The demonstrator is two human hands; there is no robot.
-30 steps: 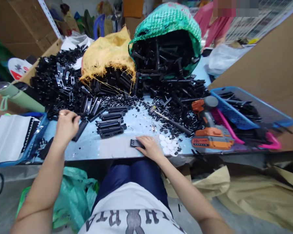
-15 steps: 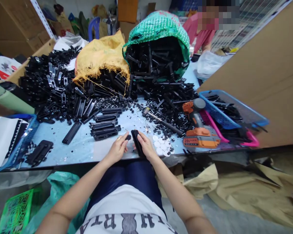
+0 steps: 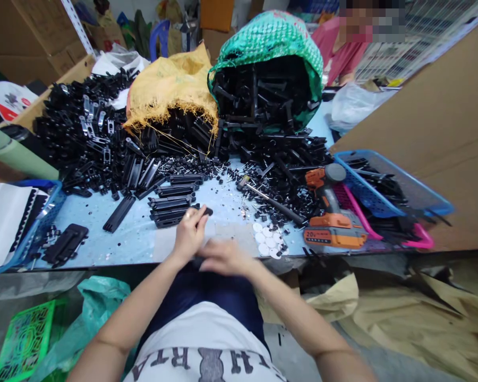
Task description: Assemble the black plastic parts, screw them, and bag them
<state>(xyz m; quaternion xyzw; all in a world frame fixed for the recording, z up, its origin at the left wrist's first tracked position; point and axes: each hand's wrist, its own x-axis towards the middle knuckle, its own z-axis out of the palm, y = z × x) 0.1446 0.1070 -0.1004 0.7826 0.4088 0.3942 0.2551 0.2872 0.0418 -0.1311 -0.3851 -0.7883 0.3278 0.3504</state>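
Left hand (image 3: 188,233) pinches black piece (image 3: 208,211); blurred right hand (image 3: 226,257) points left.

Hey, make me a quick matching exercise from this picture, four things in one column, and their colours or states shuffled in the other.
Things:
1. Left hand
2. Power drill
3. Round discs
4. Right hand

Colours or states:
A. White, in a loose cluster
B. Blurred, with its grip unclear
C. Pinching a small black piece
D. Orange and grey

Right pairs: 1-C, 2-D, 3-A, 4-B
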